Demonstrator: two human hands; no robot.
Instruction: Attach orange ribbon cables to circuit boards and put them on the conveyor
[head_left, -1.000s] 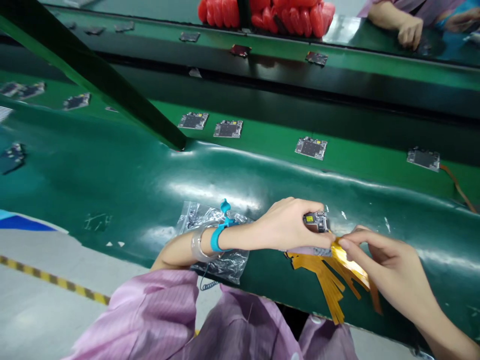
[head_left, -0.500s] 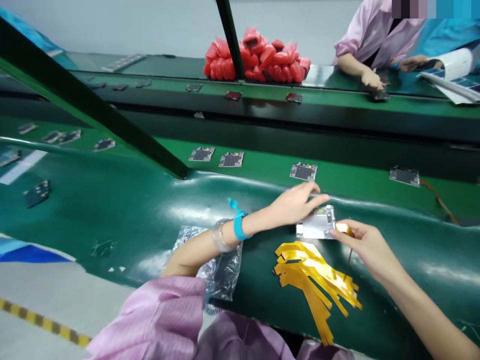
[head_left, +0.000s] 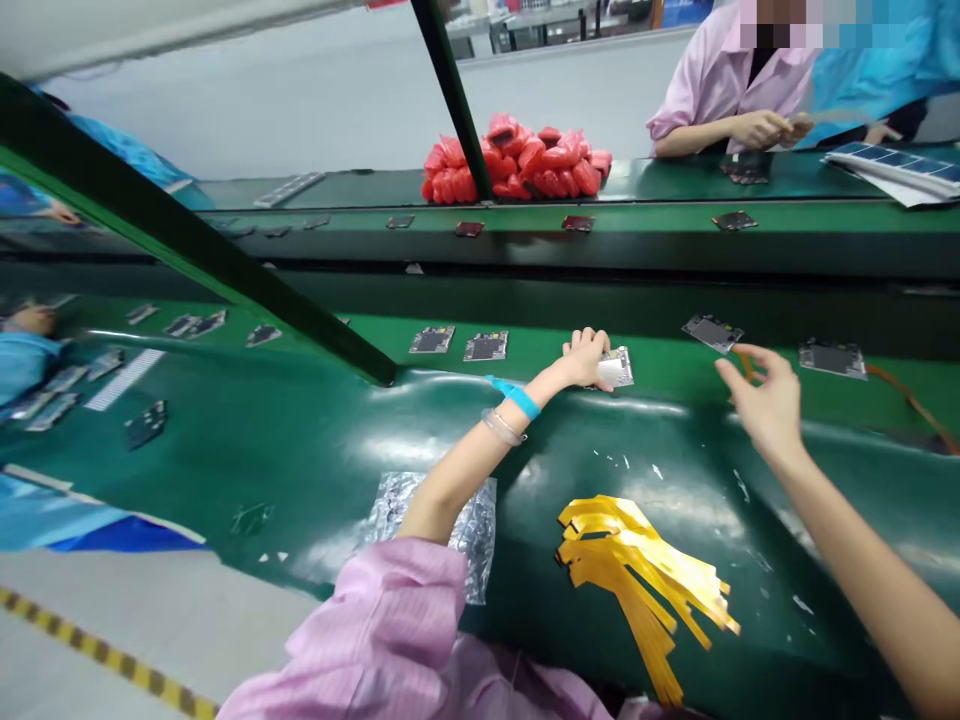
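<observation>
Left hand (head_left: 587, 358), right hand (head_left: 771, 402): both swing out from beside the yellow ribbons (head_left: 637, 570) to the green belt (head_left: 534, 345)!
Left fingers: bent over a silvery-faced board (head_left: 617, 370) at the belt, hiding its left part; pinching or not, cannot tell.
Right fingers: thumb and forefinger curve apart beside a dark board (head_left: 711, 331), orange tail (head_left: 744, 364) partly hidden, contact unclear.

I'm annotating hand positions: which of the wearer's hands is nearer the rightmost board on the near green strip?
Right. The right hand is just left of the rightmost board; the left hand is much farther left, at the silver-topped board.
</observation>
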